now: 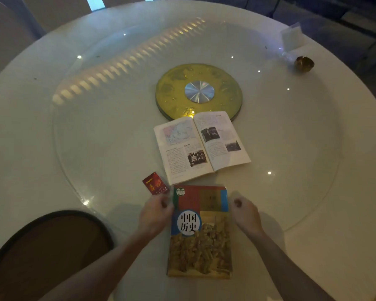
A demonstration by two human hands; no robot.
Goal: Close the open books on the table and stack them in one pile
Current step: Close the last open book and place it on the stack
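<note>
**Open book lies straight ahead of both hands, past the closed one**

The open white-paged textbook (202, 146) is the thing your next move turns on: it lies face up on the round white glass-topped table (52, 148), just beyond the far edge of the closed one, its spine running away from you and leaning slightly left, with its far corner touching the yellow disc with the silver hub (199, 92).

Going left to right: a dark brown oval tray (46, 253) sits at the near left edge. A small red packet (155, 183) lies just beyond your left hand (155, 213), whose fingers are curled loosely against the left edge of the closed history textbook with the red, blue and tan cover (201, 231); they touch the edge, but I cannot tell whether they grip it. That book lies flat, its long axis pointing away from you. Your right hand (245, 215) mirrors the left at the right edge, fingers curled in, holding nothing.

Both hands look about equally near the open book, so either could probably reach forward to fold a page block over. Far right, a small brass cup (304, 64) stands well apart.
</note>
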